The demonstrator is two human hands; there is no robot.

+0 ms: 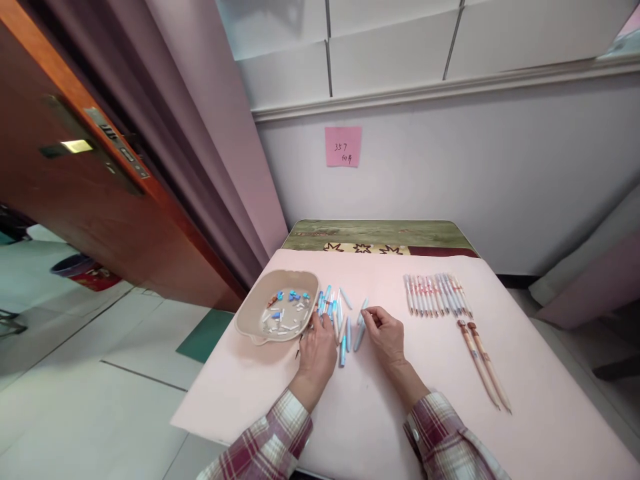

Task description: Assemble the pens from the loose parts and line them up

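Note:
My left hand (pixel 319 347) is at the right rim of a beige plastic basin (pixel 245 327), its fingers curled down at a loose pile of blue and white pen parts (pixel 334 307). Its fingertips are partly hidden, so what they hold is unclear. To the right of the pile, my right hand (pixel 386 333) is pinched at a light blue pen barrel (pixel 363 305). More pale blue barrels (pixel 349 333) lie between the hands, and a bright blue pen part (pixel 343 353) is closest to me. Small white tubes (pixel 285 327) and blue pieces (pixel 294 295) lie inside the basin.
A row of several slim pens (pixel 435 295) lies at the right on the pink-covered table (pixel 380 413). Nearer me are two longer pens with brown tops (pixel 483 367). A pink note (pixel 343 147) is on the wall behind; a wooden door (pixel 165 220) stands at left.

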